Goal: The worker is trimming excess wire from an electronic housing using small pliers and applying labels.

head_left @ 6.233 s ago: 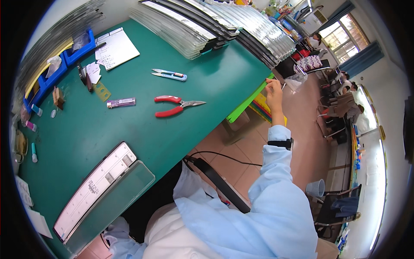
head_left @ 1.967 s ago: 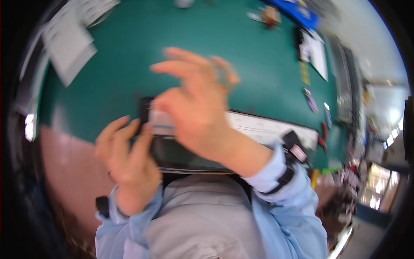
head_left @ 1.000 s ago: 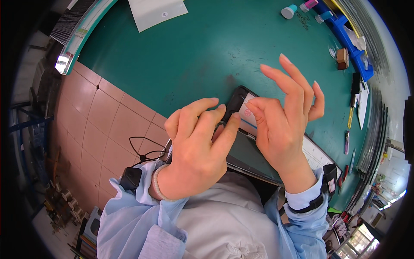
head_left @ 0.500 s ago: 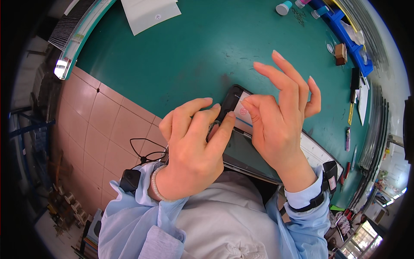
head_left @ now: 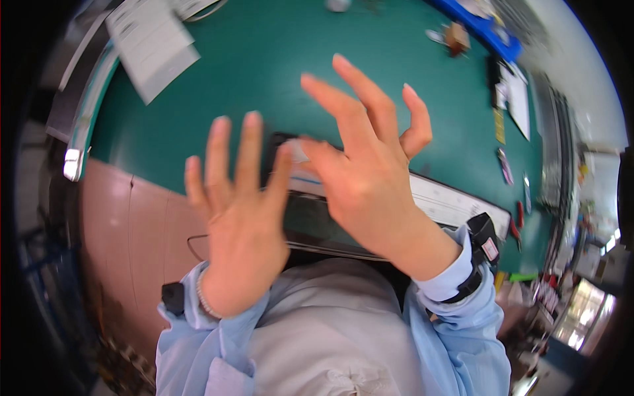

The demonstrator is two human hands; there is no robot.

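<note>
My left hand (head_left: 241, 231) is open, its fingers spread over the left end of a long, flat, black-edged piece with a white face (head_left: 456, 201). Thumb and forefinger of my right hand (head_left: 370, 185) are pinched together above that same end, the other fingers raised. Whatever the pinch holds is blurred and too small to make out. The long piece lies near the front edge of the green table (head_left: 251, 79); its middle is hidden behind my right hand. A dark glossy strip (head_left: 317, 214) runs along the table edge below it.
White papers (head_left: 158, 56) lie at the far left. Far right are a blue tray (head_left: 482, 30) and a brown block (head_left: 457, 38). Along the right side lie a purple cutter (head_left: 505, 165), a slim silvery tool (head_left: 527, 193) and a red-handled tool (head_left: 516, 228). Pink floor tiles (head_left: 119, 204) show at left.
My left hand has lifted off the piece's end and spread its fingers. My right hand keeps its pinch. The whole view has shifted, so table and hands sit differently in it.
</note>
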